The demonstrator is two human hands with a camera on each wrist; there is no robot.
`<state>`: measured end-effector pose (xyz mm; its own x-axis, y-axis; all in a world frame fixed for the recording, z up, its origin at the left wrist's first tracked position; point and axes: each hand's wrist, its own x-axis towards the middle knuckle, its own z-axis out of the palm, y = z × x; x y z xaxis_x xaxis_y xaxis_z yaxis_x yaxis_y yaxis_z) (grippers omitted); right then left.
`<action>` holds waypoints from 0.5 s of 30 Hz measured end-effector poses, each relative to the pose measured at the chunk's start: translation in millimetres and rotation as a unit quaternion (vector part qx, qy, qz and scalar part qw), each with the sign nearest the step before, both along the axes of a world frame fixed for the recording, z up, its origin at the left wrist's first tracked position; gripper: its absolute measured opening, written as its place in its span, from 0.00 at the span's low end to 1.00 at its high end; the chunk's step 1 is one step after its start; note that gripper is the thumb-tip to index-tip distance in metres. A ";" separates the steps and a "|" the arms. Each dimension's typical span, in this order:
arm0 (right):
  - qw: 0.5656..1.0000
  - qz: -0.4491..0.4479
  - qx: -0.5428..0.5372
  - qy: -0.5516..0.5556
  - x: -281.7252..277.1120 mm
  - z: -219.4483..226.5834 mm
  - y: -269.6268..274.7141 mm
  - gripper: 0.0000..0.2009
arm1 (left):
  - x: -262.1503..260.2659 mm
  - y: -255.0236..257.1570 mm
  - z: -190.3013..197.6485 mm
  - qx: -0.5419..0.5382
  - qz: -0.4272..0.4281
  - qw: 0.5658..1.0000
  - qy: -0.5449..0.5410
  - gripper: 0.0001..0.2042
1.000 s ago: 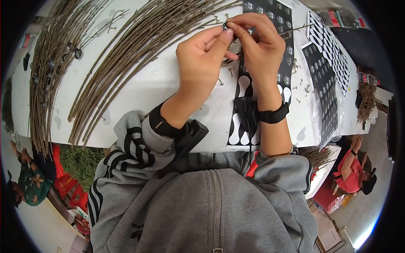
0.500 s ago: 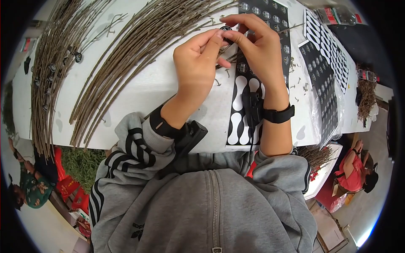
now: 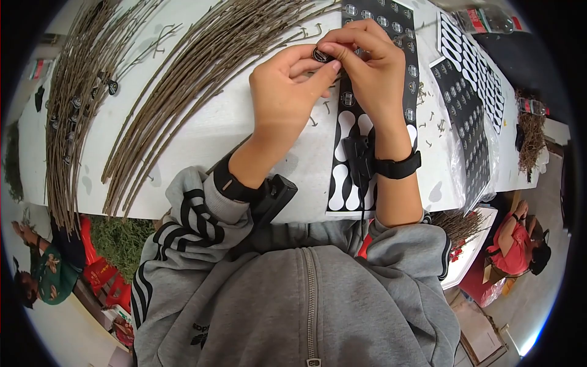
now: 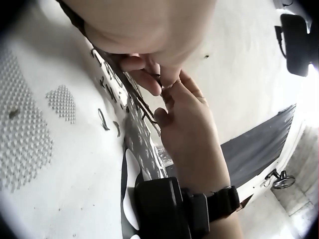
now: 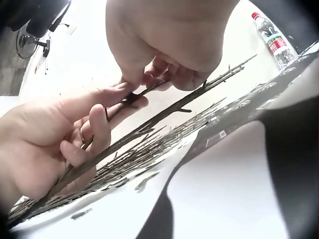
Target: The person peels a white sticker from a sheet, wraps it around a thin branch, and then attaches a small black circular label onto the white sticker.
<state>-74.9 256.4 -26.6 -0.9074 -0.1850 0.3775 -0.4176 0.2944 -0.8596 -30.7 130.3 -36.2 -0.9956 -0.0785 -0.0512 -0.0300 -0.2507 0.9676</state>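
Note:
A small black label sticker with a pale print shows between the fingertips of both hands in the head view. In the right wrist view this label sits around a thin part of a brown twig. My left hand holds the twig, its thumb and forefinger at the label and the lower fingers around the stem. My right hand pinches at the label's other side with thumb and forefinger. Seen from the left wrist, the fingertips of both hands meet and largely hide the label.
A bundle of bare twigs lies left of my hands; another bundle, with black labels on it, lies farther left. Under my right arm is a black sticker sheet. More sheets and a plastic bottle are at the right. Short twig bits are scattered about.
Both hands have shifted slightly left, and the label has come lower and shows more of its face. My left thumb has slid off toward the label's lower edge.

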 end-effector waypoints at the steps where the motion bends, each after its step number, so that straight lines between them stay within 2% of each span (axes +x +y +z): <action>1: 1.000 -0.002 0.000 0.005 0.5 -0.8 0.1 0.04 | -0.8 -0.8 0.6 0.000 -0.001 1.000 0.000 0.12; 5: 0.997 0.005 -0.078 -0.006 2.6 -6.0 -3.7 0.04 | -3.4 -3.5 2.9 -0.028 0.015 0.999 -0.008 0.14; 10: 0.997 0.012 -0.077 -0.011 2.6 -3.7 -3.0 0.03 | -2.2 -3.6 5.9 -0.039 0.031 0.999 -0.022 0.13; 13: 0.994 0.001 -0.057 0.094 -1.8 -4.2 -2.7 0.05 | -2.1 -3.6 6.0 -0.033 0.035 0.999 -0.022 0.12; 15: 0.994 -0.011 -0.097 0.059 3.6 7.2 -1.4 0.07 | -2.6 -4.2 6.7 -0.030 0.031 0.998 -0.035 0.11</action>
